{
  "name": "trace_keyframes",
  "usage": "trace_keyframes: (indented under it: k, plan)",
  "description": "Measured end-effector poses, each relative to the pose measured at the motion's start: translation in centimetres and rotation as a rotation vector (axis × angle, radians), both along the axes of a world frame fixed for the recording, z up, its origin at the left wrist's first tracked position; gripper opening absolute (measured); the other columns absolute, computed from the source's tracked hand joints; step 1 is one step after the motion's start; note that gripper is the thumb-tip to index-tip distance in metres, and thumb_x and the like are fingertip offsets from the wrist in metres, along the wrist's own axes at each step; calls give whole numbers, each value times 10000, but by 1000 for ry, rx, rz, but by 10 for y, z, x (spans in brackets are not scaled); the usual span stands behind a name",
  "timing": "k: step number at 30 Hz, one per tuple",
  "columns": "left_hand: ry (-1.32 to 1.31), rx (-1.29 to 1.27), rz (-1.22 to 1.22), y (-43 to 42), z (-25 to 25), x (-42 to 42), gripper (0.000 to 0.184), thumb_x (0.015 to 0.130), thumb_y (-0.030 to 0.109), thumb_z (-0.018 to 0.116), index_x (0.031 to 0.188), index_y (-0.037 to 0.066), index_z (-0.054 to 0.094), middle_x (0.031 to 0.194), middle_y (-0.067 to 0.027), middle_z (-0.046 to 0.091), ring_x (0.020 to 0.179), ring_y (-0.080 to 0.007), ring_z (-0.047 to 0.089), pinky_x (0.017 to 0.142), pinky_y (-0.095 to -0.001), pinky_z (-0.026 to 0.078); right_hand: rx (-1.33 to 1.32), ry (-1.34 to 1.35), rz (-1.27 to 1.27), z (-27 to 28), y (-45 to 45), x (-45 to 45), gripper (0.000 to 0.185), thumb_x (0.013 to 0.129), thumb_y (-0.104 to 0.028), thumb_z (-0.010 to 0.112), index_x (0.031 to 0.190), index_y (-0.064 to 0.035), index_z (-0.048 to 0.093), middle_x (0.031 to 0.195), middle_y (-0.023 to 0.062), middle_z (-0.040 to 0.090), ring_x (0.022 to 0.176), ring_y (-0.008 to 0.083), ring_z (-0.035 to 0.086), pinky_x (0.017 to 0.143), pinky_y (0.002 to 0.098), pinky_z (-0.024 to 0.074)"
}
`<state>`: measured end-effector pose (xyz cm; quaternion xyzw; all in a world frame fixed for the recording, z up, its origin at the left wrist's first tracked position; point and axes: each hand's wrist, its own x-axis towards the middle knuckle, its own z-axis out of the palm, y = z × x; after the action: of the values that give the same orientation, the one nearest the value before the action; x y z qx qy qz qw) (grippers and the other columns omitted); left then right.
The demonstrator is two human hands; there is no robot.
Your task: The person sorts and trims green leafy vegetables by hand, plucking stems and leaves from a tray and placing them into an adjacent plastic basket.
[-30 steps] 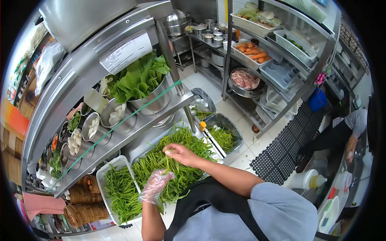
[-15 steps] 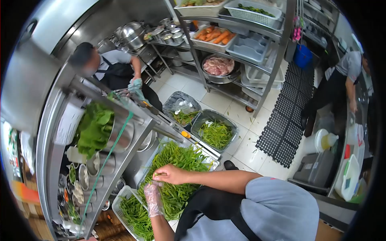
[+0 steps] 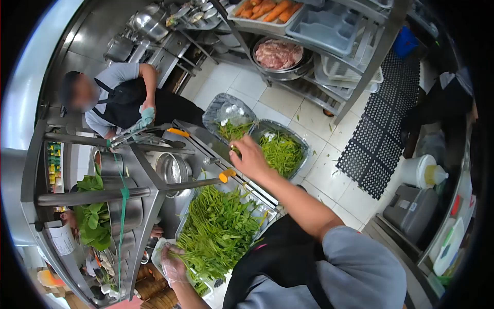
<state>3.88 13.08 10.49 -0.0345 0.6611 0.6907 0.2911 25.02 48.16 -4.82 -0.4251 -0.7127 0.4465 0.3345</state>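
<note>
My left hand (image 3: 173, 263), in a clear plastic glove, is at the near left edge of the leafy green pile, above a white basket (image 3: 205, 289) of green stems. Its fingers are curled; what they hold is hidden among the greens. The large heap of long-stemmed leafy greens (image 3: 218, 226) fills a tray in front of me. My bare right hand (image 3: 252, 160) is stretched forward over the counter edge, beside the lined bins. Its fingers are closed, with a bit of green stem showing at the fingertips. Below it stands a bin (image 3: 307, 154) with green trimmings (image 3: 280, 154).
A second lined bin (image 3: 208, 116) holds trimmings and white scraps. At the left rises a metal rack (image 3: 92, 195) with pots and leaves (image 3: 92, 211). Orange-handled tongs (image 3: 226, 175) hang at the counter edge. One co-worker (image 3: 121, 98) stands beyond, another person (image 3: 437, 103) at right.
My right hand has moved forward from the greens towards the bins. The left hand has parted from it and shifted left to the basket. The view has turned, and the co-worker stands more upright.
</note>
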Motion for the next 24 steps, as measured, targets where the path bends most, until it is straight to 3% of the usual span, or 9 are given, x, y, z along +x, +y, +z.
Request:
trace_keyframes:
  k: [3, 4, 7, 14, 17, 19, 21, 22, 24]
  plan:
    - [-73, -247, -186, -18, -13, -14, 211, 979, 226, 607, 797, 148, 533, 655, 51, 436, 513, -90, 383, 469, -245, 302, -74, -377, 31, -45, 14, 9, 550, 898, -240, 657, 1408, -100, 506, 1446, 218, 412, 1270, 425, 486, 1024, 561, 420]
    - [-82, -348, -202, -5, -16, -5, 141, 1010, 262, 561, 948, 148, 616, 630, 55, 386, 469, -73, 345, 420, -221, 248, -109, -556, 45, -52, 15, 12, 648, 890, -254, 672, 1485, -124, 447, 1529, 223, 335, 1322, 448, 446, 1071, 588, 390]
    - [722, -1011, -602, -12, -63, 6, 375, 946, 375, 681, 1007, 4, 677, 736, -36, 645, 514, -210, 528, 510, -353, 448, -224, -448, 122, -65, 5, 16, 663, 896, -259, 676, 1501, -148, 430, 1582, 230, 268, 1359, 449, 429, 1087, 579, 387]
    - [508, -1256, -724, 3, -95, 36, 481, 872, 343, 721, 1094, -79, 658, 933, -237, 714, 858, -316, 654, 799, -417, 502, -73, 76, 63, -42, -65, 13, 311, 875, -146, 674, 1173, -68, 631, 1259, 168, 564, 1114, 377, 605, 932, 439, 510]
    - [866, -1066, -663, -42, -130, 0, 430, 870, 328, 727, 1023, -70, 664, 851, -216, 710, 770, -311, 664, 741, -411, 514, -101, 236, 179, -15, -95, 0, 220, 872, -131, 663, 1079, -56, 651, 1122, 140, 620, 1023, 348, 639, 871, 440, 520]
    - [809, -1013, -584, -18, -90, 21, 386, 868, 307, 724, 998, -53, 675, 862, -222, 698, 796, -320, 664, 758, -428, 507, -141, 284, 285, 9, -120, -15, 122, 873, -135, 638, 955, -49, 667, 975, 138, 651, 941, 348, 655, 808, 450, 526]
    - [644, -929, -580, -16, -73, 24, 390, 861, 283, 720, 1049, -55, 671, 916, -231, 699, 854, -360, 665, 815, -433, 509, -122, 291, 410, 18, -145, -37, 194, 889, -244, 667, 899, -51, 677, 897, 144, 677, 892, 362, 667, 775, 460, 532]
    - [822, -865, -765, -29, -82, 8, 337, 853, 242, 718, 1040, -34, 670, 926, -218, 704, 827, -382, 649, 796, -439, 502, -114, 287, 422, 23, -155, -48, 194, 889, -244, 667, 899, -51, 677, 897, 144, 677, 892, 362, 667, 775, 460, 532]
    - [801, -798, -677, -35, -72, 22, 317, 852, 236, 718, 1028, -23, 670, 908, -212, 702, 803, -387, 640, 777, -448, 497, -155, 116, 585, 32, -179, -68, 358, 886, -404, 687, 867, -47, 685, 826, 158, 697, 835, 379, 677, 746, 481, 533]
